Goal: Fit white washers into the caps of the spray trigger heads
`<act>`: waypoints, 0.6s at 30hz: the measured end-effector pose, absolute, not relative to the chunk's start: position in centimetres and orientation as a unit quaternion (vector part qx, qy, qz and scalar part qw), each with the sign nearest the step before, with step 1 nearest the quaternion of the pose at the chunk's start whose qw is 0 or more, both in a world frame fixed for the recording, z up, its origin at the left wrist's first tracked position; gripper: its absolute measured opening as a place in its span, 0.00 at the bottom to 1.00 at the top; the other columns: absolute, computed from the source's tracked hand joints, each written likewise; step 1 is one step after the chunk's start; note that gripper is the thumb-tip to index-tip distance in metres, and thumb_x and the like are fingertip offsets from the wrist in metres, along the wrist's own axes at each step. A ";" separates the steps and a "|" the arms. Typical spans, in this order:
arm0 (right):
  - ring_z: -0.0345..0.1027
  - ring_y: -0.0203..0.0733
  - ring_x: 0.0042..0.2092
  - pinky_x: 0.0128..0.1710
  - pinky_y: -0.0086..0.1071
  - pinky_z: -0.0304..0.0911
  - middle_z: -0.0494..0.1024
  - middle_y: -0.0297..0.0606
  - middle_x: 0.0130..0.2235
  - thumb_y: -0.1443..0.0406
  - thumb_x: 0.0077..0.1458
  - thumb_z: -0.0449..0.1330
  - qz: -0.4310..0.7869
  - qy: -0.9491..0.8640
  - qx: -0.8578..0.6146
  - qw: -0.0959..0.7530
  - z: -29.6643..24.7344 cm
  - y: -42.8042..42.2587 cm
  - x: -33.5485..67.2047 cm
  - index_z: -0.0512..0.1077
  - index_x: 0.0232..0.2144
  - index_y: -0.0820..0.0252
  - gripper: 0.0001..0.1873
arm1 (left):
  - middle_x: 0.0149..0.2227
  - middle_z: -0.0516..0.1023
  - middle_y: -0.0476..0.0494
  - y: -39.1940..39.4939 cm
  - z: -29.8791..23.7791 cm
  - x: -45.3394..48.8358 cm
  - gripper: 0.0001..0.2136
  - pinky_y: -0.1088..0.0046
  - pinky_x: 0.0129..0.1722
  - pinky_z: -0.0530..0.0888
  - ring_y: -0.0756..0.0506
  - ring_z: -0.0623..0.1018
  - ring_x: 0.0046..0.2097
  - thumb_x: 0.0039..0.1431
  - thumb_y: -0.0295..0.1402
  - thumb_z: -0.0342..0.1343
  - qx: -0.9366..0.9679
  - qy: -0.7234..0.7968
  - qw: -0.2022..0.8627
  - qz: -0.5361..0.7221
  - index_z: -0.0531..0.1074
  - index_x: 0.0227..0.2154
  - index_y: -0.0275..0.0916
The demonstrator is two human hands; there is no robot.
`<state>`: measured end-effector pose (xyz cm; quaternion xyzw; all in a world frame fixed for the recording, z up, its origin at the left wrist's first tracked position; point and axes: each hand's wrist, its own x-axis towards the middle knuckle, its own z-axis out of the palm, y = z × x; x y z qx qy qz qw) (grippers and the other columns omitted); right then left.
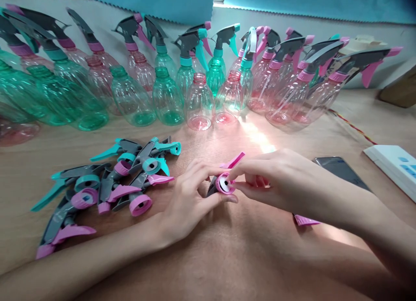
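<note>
Spray head (212, 187), pink-collared, centre of frame, is clamped in left hand (190, 186), with right hand (273, 175) at its white disc (222, 179), pinching or pressing unclear, the disc probably best kept level and the collar (226, 192) steady

Left hand (190, 188) gripped a pink-collared spray head (224, 192), collar opening toward the camera. Right hand (271, 175) had fingertips at the white disc (222, 182) inside. Loose spray heads (130, 189), pink and turquoise, lay heaped at left. Clear green and pink bottles (168, 97) stood behind, several open-necked.
</note>
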<state>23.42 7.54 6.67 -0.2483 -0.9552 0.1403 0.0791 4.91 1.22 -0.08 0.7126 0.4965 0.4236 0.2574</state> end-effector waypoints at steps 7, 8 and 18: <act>0.60 0.29 0.21 0.21 0.26 0.47 0.70 0.26 0.21 0.66 0.54 0.59 0.144 -0.954 -0.230 0.125 5.6 7.1 23.0 0.74 0.36 0.58 0.06 | 0.31 0.70 0.50 1.1 -0.3 4.8 0.09 0.76 0.29 0.65 0.50 0.68 0.32 0.52 0.33 0.64 0.730 0.477 0.241 0.426 0.72 0.36 0.39; 0.60 0.29 0.21 0.21 0.27 0.47 0.69 0.26 0.21 0.65 0.55 0.59 0.142 -0.954 -0.233 0.127 5.5 7.1 23.0 0.74 0.36 0.59 0.06 | 0.31 0.70 0.50 1.1 -0.3 4.8 0.09 0.76 0.29 0.65 0.50 0.68 0.32 0.52 0.33 0.63 0.731 0.477 0.240 0.425 0.72 0.36 0.39; 0.59 0.29 0.21 0.20 0.27 0.45 0.70 0.26 0.22 0.65 0.56 0.57 0.129 -0.952 -0.266 0.079 7.0 6.8 23.5 0.74 0.32 0.56 0.05 | 0.34 0.74 0.48 1.2 0.1 5.2 0.12 0.71 0.37 0.67 0.47 0.70 0.37 0.49 0.34 0.65 0.740 0.475 0.221 0.421 0.72 0.36 0.40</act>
